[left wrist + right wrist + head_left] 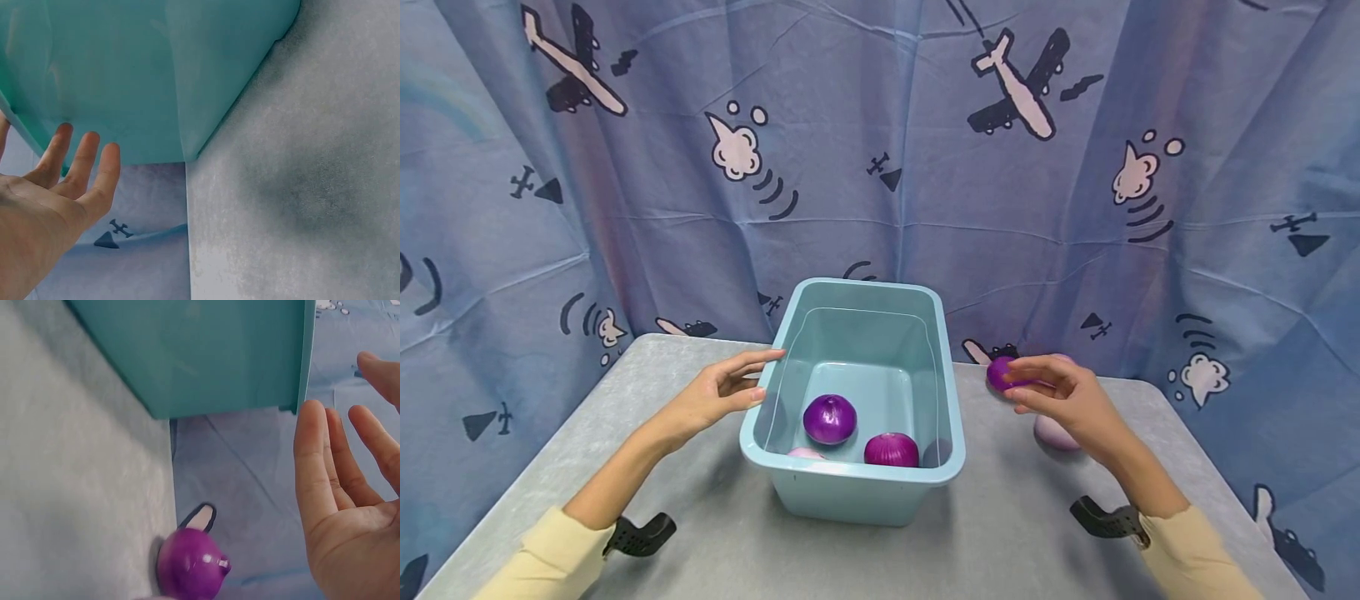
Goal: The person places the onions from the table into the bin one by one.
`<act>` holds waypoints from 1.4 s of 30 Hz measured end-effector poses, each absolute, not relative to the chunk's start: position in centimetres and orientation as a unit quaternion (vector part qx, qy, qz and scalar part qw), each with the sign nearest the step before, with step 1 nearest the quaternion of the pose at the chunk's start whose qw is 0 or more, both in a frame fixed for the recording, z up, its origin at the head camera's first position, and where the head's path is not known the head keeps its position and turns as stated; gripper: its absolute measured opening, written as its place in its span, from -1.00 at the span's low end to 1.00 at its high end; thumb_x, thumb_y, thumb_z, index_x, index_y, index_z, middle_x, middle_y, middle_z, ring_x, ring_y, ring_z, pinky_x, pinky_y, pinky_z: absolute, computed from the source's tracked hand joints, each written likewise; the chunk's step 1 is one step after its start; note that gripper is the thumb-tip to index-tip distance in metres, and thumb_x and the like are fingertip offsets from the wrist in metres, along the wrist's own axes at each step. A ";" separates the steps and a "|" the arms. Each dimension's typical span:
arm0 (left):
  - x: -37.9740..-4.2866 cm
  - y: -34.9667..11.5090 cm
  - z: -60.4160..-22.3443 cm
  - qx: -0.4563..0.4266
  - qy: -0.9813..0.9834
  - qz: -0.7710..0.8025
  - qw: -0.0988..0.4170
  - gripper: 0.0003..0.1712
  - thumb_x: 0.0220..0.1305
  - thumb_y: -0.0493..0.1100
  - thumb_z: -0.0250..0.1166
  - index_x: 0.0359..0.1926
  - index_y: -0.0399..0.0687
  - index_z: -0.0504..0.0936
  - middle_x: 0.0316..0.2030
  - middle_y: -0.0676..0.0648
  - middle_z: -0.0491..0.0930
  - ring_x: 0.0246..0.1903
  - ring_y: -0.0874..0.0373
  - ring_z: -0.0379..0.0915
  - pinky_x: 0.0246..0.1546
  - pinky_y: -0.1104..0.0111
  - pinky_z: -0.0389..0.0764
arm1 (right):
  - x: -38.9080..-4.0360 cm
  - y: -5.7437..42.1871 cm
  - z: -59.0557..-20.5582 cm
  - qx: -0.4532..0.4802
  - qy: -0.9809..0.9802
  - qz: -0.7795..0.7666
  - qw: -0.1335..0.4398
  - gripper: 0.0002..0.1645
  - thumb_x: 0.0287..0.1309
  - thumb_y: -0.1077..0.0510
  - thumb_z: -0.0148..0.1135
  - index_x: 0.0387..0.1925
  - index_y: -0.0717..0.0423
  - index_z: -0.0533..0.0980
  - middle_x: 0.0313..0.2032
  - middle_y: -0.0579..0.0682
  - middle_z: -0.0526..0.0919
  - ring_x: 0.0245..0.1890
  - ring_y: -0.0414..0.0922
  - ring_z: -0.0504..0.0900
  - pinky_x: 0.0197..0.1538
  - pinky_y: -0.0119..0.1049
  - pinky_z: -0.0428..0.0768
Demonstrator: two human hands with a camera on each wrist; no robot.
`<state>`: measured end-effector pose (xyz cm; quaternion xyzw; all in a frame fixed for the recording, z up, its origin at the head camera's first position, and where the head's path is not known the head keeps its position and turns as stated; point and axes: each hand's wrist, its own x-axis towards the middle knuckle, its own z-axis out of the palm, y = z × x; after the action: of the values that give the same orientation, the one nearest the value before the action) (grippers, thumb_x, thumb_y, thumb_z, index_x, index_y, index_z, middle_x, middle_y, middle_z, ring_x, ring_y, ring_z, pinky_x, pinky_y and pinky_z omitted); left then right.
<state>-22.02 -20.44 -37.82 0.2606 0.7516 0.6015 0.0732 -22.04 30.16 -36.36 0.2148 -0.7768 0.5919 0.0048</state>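
A light blue plastic bin (865, 473) stands on the table, holding a shiny purple onion (830, 419), a striped purple onion (891, 450) and a pale pink one (806, 453) mostly hidden by the front rim. At its left rim is my left hand (726, 390), with loosely extended fingers spread beside the outer wall in the left wrist view. To the right of the bin, my right hand (1060, 400) hangs with relaxed fingers and nothing in its grasp. Behind it shows a purple onion (999, 375), also seen in the right wrist view; a pale pink onion (1056, 433) lies below the palm.
Another onion (1063, 357) peeks out behind my right hand, mostly covered. The grey table (1007, 533) ends at a blue curtain (850, 167) printed with planes, which hangs close behind the bin. Black wrist straps (643, 535) sit at both cuffs.
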 end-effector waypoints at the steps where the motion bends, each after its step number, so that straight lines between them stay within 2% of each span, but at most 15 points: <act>1: -22.0 -20.5 -37.8 0.260 0.752 0.602 0.073 -0.37 0.45 -0.21 0.25 0.48 -0.02 0.37 0.37 -0.26 0.34 0.27 -0.16 0.38 0.12 0.20 0.54 | -22.0 30.4 -36.6 0.214 -0.775 0.595 0.006 -0.57 0.28 0.38 0.34 0.16 0.36 0.52 0.06 0.22 0.59 -0.06 0.05 0.72 -0.10 -0.08 0.69; 6: -22.0 -20.5 -37.8 0.259 0.754 0.600 0.075 -0.37 0.45 -0.20 0.26 0.48 -0.02 0.37 0.38 -0.26 0.34 0.27 -0.15 0.39 0.12 0.20 0.54 | -21.7 31.8 -37.2 0.207 -0.769 0.605 0.002 -0.59 0.30 0.42 0.29 0.15 0.47 0.48 0.06 0.22 0.56 -0.07 0.03 0.72 -0.09 -0.05 0.68; 12: -22.0 -20.4 -37.8 0.258 0.754 0.600 0.076 -0.37 0.45 -0.19 0.26 0.49 0.00 0.37 0.38 -0.25 0.34 0.29 -0.21 0.35 0.13 0.21 0.53 | -21.2 33.4 -37.8 0.192 -0.781 0.595 0.002 -0.62 0.34 0.39 0.27 0.16 0.39 0.51 0.02 0.10 0.68 -0.05 -0.05 0.72 -0.09 -0.08 0.68; 15: -22.0 -20.4 -37.8 0.259 0.754 0.599 0.076 -0.37 0.46 -0.19 0.26 0.49 0.00 0.37 0.38 -0.26 0.34 0.29 -0.24 0.33 0.14 0.21 0.52 | -21.1 34.2 -38.2 0.191 -0.784 0.591 0.007 -0.62 0.34 0.40 0.26 0.16 0.40 0.51 -0.01 0.04 0.69 -0.05 -0.02 0.72 -0.11 -0.11 0.69; 20: -22.0 -20.4 -37.8 0.260 0.755 0.597 0.074 -0.38 0.46 -0.19 0.25 0.49 0.01 0.37 0.38 -0.25 0.34 0.28 -0.18 0.36 0.14 0.20 0.52 | -20.7 35.5 -38.5 0.176 -0.796 0.578 0.011 -0.64 0.37 0.37 0.24 0.16 0.34 0.51 -0.01 0.01 0.70 -0.06 -0.06 0.73 -0.12 -0.13 0.70; 24: -22.0 -20.4 -37.7 0.260 0.755 0.597 0.074 -0.38 0.46 -0.19 0.26 0.49 0.01 0.37 0.38 -0.26 0.34 0.28 -0.18 0.37 0.13 0.20 0.53 | -20.2 36.6 -38.6 0.163 -0.811 0.561 0.011 -0.65 0.40 0.33 0.23 0.17 0.28 0.52 0.03 0.08 0.68 -0.04 -0.13 0.71 -0.11 -0.17 0.70; 28: -21.9 -20.4 -37.7 0.260 0.755 0.598 0.075 -0.37 0.46 -0.19 0.26 0.49 0.01 0.37 0.38 -0.26 0.34 0.28 -0.21 0.36 0.14 0.20 0.53 | -19.9 37.5 -38.9 0.154 -0.818 0.554 0.016 -0.63 0.39 0.34 0.24 0.18 0.31 0.51 0.06 0.16 0.65 -0.03 -0.15 0.70 -0.11 -0.24 0.69; 32: -21.9 -20.4 -37.7 0.259 0.756 0.597 0.074 -0.38 0.46 -0.19 0.26 0.49 0.00 0.37 0.38 -0.26 0.34 0.27 -0.16 0.39 0.13 0.20 0.53 | -19.6 38.3 -39.2 0.131 -0.836 0.532 0.022 -0.60 0.38 0.25 0.28 0.20 0.27 0.51 0.06 0.11 0.65 -0.03 -0.22 0.68 -0.11 -0.28 0.69; 37: -21.9 -20.5 -37.8 0.258 0.757 0.596 0.073 -0.38 0.45 -0.19 0.25 0.48 0.00 0.37 0.38 -0.27 0.34 0.26 -0.13 0.40 0.13 0.19 0.53 | -19.6 39.4 -39.8 0.111 -0.843 0.526 0.029 -0.57 0.37 0.23 0.31 0.21 0.28 0.51 0.06 0.12 0.66 -0.04 -0.21 0.69 -0.11 -0.26 0.69; 42: -21.9 -20.5 -37.8 0.257 0.760 0.593 0.073 -0.38 0.45 -0.18 0.26 0.48 0.01 0.37 0.38 -0.25 0.34 0.26 -0.14 0.40 0.12 0.18 0.53 | -19.6 40.5 -40.4 0.112 -0.836 0.535 0.044 -0.59 0.37 0.29 0.28 0.21 0.22 0.53 0.02 -0.03 0.68 -0.06 -0.21 0.70 -0.14 -0.30 0.69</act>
<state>-21.94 -20.48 -37.76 0.2568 0.7598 0.5927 0.0735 -19.60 40.54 -40.38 0.1116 -0.8361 0.5353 0.0438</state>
